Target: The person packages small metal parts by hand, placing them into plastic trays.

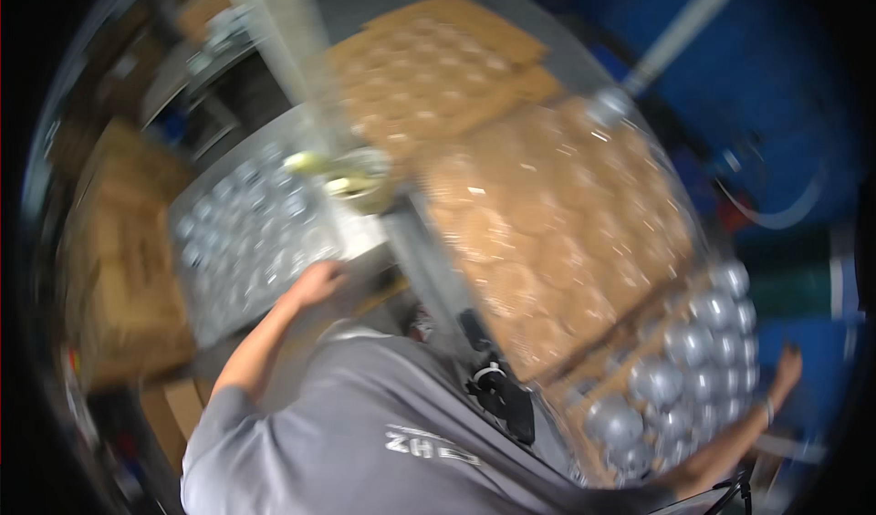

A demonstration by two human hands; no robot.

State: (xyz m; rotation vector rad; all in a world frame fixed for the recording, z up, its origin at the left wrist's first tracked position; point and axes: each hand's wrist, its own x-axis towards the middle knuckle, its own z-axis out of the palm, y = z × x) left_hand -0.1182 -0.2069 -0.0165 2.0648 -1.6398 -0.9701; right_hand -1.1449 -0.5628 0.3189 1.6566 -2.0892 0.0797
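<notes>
The left hand (317,280) is held at the right edge of a dense spread of clear, shiny, rounded plastic pieces (255,237); whether they are touched cannot be told. Its fingers look loosely bent, but blurred, so whether anything is pinched cannot be told. The right hand (789,366) is extended past the right edge of a cluster of glossy grey plastic balls (680,374), framed at the near left by a brown cardboard edge (568,421); its grip cannot be made out either. Between the hands, the middle is filled by a broad brown cardboard layer (557,232) covered with shiny clear round shapes, bordered on the left by a narrow grey strip (440,260). Some open room is left between that strip and the left hand. On the far right, a blue area (766,68) is seen.
</notes>
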